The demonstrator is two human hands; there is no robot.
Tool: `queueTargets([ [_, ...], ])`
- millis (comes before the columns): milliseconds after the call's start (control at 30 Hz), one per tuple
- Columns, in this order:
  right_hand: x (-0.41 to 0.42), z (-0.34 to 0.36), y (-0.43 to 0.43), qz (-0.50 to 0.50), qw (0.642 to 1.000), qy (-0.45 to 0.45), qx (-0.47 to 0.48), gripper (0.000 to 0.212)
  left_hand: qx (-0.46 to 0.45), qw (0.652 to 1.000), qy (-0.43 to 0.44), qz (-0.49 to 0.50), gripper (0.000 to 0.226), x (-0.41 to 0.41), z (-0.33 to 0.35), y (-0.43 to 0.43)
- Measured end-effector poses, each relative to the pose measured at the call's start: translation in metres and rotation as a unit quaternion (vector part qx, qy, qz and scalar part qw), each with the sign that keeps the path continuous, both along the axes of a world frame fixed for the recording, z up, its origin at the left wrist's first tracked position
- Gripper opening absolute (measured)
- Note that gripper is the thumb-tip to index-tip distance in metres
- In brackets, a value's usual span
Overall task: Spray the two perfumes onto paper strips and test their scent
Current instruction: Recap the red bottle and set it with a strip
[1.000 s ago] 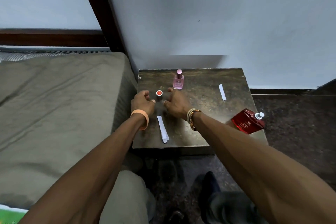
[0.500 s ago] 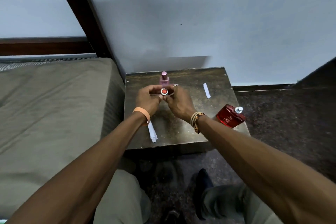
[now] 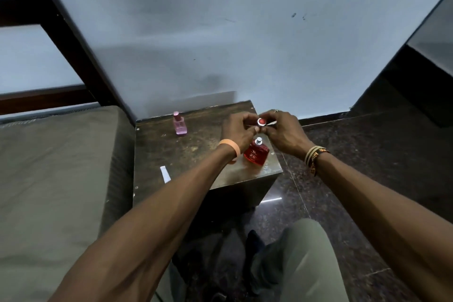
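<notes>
Left hand (image 3: pixel 239 131) and right hand (image 3: pixel 285 132) are both pinching the red cap (image 3: pixel 261 121); red bottle (image 3: pixel 256 155) is standing uncapped on the table (image 3: pixel 171 154), nozzle up, just below the fingers, left wrist nearer

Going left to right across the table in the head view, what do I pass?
Paper strip, pink perfume bottle, left hand, red cap, right hand.

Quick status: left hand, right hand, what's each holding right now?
Left hand: fingers curled, pinching the red cap.
Right hand: fingers curled, pinching the same red cap.
</notes>
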State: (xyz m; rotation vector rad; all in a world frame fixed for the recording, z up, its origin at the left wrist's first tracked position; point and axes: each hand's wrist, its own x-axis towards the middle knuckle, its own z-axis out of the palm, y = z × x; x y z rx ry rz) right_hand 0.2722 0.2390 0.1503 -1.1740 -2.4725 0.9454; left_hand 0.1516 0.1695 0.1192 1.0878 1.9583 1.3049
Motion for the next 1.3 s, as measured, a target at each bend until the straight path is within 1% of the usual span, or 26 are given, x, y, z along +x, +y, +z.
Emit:
queueTargets([
  [233,0.018,-0.028,-0.003,0.0,0.999,0.009,-0.05,0.031,-0.033,0.999,0.019,-0.014,0.028,0.014,-0.025,-0.004],
  [500,0.007,-0.039,0.002,0.006,0.999,-0.017,-0.037,0.035,-0.047,0.999,0.014,-0.002,0.032,0.011,-0.04,-0.001],
  [633,0.004,-0.047,0.002,0.012,0.999,-0.035,-0.032,0.032,-0.075,0.997,0.02,-0.002,0.036,0.01,-0.046,-0.002],
  [700,0.004,-0.05,0.005,0.004,0.999,-0.026,-0.027,0.028,-0.083,0.996,0.037,-0.008,0.042,0.011,-0.05,-0.002],
  [767,0.003,-0.051,0.006,0.005,0.999,-0.024,-0.024,0.027,-0.086,0.994,0.071,-0.003,0.042,0.013,-0.053,0.0],
  [900,0.001,-0.055,0.005,0.038,0.997,-0.059,-0.013,0.032,-0.093,0.985,0.142,0.029,0.023,0.019,-0.06,0.008],
  [967,0.0,-0.057,0.006,0.035,0.997,-0.064,-0.002,0.033,-0.099,0.985,0.134,0.034,0.024,0.019,-0.062,0.011],
  [1033,0.0,-0.057,0.007,0.028,0.998,-0.056,-0.007,0.034,-0.102,0.987,0.124,0.022,0.032,0.017,-0.064,0.012],
  [1100,-0.001,-0.054,0.007,0.034,0.998,-0.047,-0.016,0.035,-0.084,0.99,0.114,0.005,0.037,0.015,-0.063,0.011],
  [1167,-0.002,-0.05,0.008,0.047,0.998,-0.041,-0.017,0.037,-0.07,0.994,0.08,0.015,0.04,0.015,-0.061,0.009],
  [1233,-0.004,-0.05,0.01,0.063,0.996,-0.055,0.007,0.028,-0.076,0.995,0.048,0.036,0.046,0.016,-0.059,0.009],
  [1300,-0.006,-0.053,0.011,0.065,0.993,-0.087,0.034,0.021,-0.082,0.995,0.042,0.035,0.047,0.017,-0.058,0.009],
])
